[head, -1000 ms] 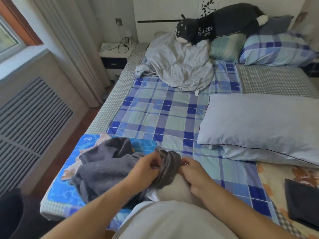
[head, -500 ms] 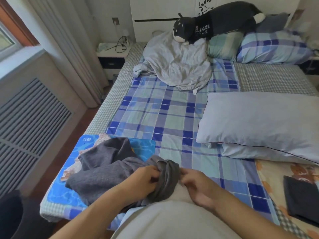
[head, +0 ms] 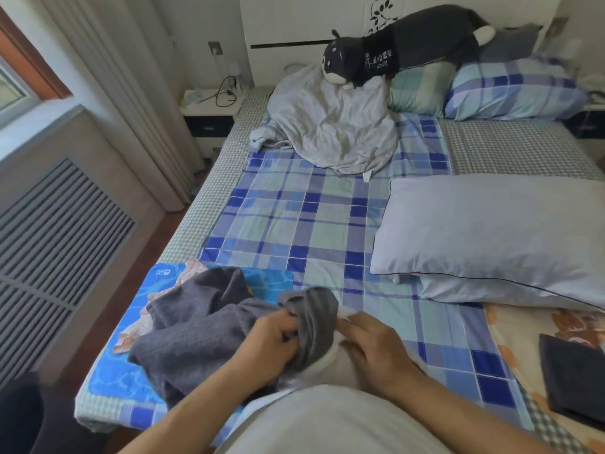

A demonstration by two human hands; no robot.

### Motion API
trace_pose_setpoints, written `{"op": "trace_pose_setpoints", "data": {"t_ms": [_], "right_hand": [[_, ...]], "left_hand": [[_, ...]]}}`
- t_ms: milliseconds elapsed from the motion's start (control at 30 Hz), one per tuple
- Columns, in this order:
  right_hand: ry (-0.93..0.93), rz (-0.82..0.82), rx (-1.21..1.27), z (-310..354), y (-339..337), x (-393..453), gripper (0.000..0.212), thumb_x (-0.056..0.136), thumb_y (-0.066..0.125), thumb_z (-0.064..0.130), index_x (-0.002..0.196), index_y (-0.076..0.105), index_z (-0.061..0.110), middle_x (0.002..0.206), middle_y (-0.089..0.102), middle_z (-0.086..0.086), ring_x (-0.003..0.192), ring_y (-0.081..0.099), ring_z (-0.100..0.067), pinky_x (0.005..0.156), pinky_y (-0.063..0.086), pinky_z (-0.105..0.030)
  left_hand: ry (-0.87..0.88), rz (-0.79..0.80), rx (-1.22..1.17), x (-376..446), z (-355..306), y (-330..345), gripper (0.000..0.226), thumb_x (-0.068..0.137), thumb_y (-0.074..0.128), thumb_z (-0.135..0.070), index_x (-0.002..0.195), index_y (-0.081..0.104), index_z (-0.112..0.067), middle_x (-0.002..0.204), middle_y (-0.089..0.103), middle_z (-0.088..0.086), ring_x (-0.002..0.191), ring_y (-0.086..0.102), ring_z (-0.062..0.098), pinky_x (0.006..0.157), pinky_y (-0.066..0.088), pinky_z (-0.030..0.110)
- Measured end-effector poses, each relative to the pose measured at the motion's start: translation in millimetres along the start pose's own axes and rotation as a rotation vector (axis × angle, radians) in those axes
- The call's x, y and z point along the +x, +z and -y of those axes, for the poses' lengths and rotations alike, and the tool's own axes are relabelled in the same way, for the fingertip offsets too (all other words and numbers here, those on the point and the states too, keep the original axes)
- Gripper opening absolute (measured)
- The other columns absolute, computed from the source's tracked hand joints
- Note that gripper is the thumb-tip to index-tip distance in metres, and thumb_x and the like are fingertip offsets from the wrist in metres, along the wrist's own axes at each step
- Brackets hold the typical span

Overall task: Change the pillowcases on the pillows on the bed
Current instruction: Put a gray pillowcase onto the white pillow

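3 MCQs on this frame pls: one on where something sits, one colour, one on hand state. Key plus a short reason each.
1. Where does the plush dog lie?
A. on the floor
B. on the pillows and crumpled sheet at the headboard
C. on the nightstand

2. What colour is the pillowcase being worked on?
A. dark grey
B. red
C. yellow

3. What is the left hand doing?
A. hanging idle
B. resting flat on the sheet
C. gripping the bunched pillowcase

Key: 1 B, the plush dog stretches across the plaid pillows and the grey crumpled sheet. 2 A, the pillowcase is dark grey. 3 C, the left hand has its fingers curled round the fabric, opposite the right hand on the white pillow.
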State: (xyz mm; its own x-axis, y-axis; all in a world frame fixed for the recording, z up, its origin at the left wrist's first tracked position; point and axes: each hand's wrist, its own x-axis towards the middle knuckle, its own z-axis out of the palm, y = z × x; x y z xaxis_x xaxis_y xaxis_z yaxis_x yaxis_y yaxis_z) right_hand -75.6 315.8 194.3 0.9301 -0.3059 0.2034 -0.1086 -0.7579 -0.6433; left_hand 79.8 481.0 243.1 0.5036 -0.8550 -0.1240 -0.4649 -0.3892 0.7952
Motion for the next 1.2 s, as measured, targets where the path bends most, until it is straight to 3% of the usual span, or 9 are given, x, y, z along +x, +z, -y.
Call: {"op": "trace_pose_setpoints", "data": {"t_ms": [200, 400, 500, 600, 767, 867, 933, 1000, 1200], "right_hand": [[-0.019, 0.066, 0.056, 41.5, -17.2, 74.4, 0.023, 0.087, 0.069, 0.02, 0.107, 0.058, 0.02, 0.095, 0.066, 0.001, 0.087, 0.061, -0.021, 0.076, 0.052, -0.038], [0.316, -0.035, 0.341, 73.8, -12.6, 99.8, 0.031, 0.089, 0.071, 0.04, 0.094, 0.045, 0.024, 0.082, 0.06, 0.006, 0.075, 0.058, -0.017, 0.073, 0.053, -0.037], [0.426, -0.122, 0.403, 79.8, -14.5, 105.7, 0.028, 0.093, 0.068, 0.031, 0.083, 0.042, 0.024, 0.075, 0.054, 0.005, 0.068, 0.047, -0.013, 0.065, 0.047, -0.029], [0.405, -0.106, 0.46, 83.3, -18.0, 105.3, 0.026, 0.095, 0.063, 0.021, 0.081, 0.044, 0.012, 0.071, 0.047, 0.002, 0.067, 0.035, -0.01, 0.061, 0.036, -0.026], [0.238, 0.326, 0.516, 84.1, -40.5, 95.0, 0.016, 0.093, 0.064, 0.016, 0.092, 0.05, 0.01, 0.081, 0.054, 0.007, 0.069, 0.043, -0.002, 0.069, 0.04, -0.024], [0.297, 0.626, 0.462, 73.5, -60.1, 94.6, 0.031, 0.092, 0.065, 0.022, 0.12, 0.06, 0.037, 0.132, 0.057, 0.019, 0.122, 0.053, -0.001, 0.107, 0.042, -0.034], [0.36, 0.453, 0.29, 73.5, -71.5, 91.2, 0.033, 0.099, 0.057, 0.033, 0.13, 0.056, 0.045, 0.143, 0.041, 0.02, 0.135, 0.041, -0.004, 0.113, 0.033, -0.032], [0.429, 0.239, 0.359, 83.9, -73.8, 90.5, 0.027, 0.101, 0.049, 0.045, 0.124, 0.061, 0.039, 0.125, 0.054, 0.018, 0.115, 0.054, -0.002, 0.102, 0.043, -0.028], [0.479, 0.259, 0.219, 99.7, -48.7, 96.1, 0.032, 0.105, 0.046, 0.033, 0.104, 0.074, 0.018, 0.1, 0.071, -0.002, 0.093, 0.063, -0.019, 0.083, 0.049, -0.028]], "left_hand": [[0.226, -0.177, 0.269, 14.7, 0.8, -59.5, 0.022, 0.076, 0.069, 0.001, 0.067, 0.067, -0.019, 0.082, 0.06, -0.014, 0.074, 0.061, 0.004, 0.078, 0.046, 0.03], [0.074, 0.029, -0.153, 3.4, -22.8, -78.4, 0.039, 0.09, 0.071, -0.002, 0.113, 0.07, -0.034, 0.126, 0.052, -0.016, 0.117, 0.056, 0.008, 0.095, 0.047, 0.017], [0.152, 0.087, 0.131, -1.5, -28.3, -81.8, 0.052, 0.088, 0.072, -0.016, 0.11, 0.055, -0.06, 0.124, 0.043, -0.026, 0.118, 0.045, -0.008, 0.1, 0.031, 0.006], [0.202, 0.08, 0.435, -2.4, -32.6, -74.9, 0.043, 0.087, 0.069, -0.022, 0.115, 0.047, -0.047, 0.134, 0.041, -0.007, 0.116, 0.049, 0.007, 0.1, 0.038, 0.019], [0.222, -0.055, 0.516, -9.0, -39.5, -66.1, 0.033, 0.074, 0.065, -0.017, 0.104, 0.054, -0.026, 0.103, 0.051, -0.004, 0.08, 0.054, 0.019, 0.064, 0.039, 0.028], [0.163, -0.078, 0.532, -12.2, -26.4, -62.1, 0.023, 0.075, 0.056, -0.02, 0.097, 0.061, -0.022, 0.096, 0.061, -0.003, 0.078, 0.058, 0.023, 0.063, 0.047, 0.035], [0.129, -0.107, 0.614, -14.2, -17.4, -57.2, 0.022, 0.077, 0.047, -0.03, 0.094, 0.06, -0.024, 0.092, 0.062, -0.001, 0.073, 0.059, 0.025, 0.059, 0.048, 0.034], [0.114, -0.145, 0.705, -14.3, -15.0, -46.2, 0.027, 0.078, 0.045, -0.038, 0.095, 0.06, -0.025, 0.088, 0.063, 0.0, 0.067, 0.06, 0.026, 0.057, 0.048, 0.033], [0.209, -0.242, 0.715, -4.6, -36.5, -21.3, 0.027, 0.064, 0.064, -0.031, 0.088, 0.063, -0.019, 0.076, 0.061, 0.0, 0.058, 0.055, 0.018, 0.054, 0.034, 0.024]]}}
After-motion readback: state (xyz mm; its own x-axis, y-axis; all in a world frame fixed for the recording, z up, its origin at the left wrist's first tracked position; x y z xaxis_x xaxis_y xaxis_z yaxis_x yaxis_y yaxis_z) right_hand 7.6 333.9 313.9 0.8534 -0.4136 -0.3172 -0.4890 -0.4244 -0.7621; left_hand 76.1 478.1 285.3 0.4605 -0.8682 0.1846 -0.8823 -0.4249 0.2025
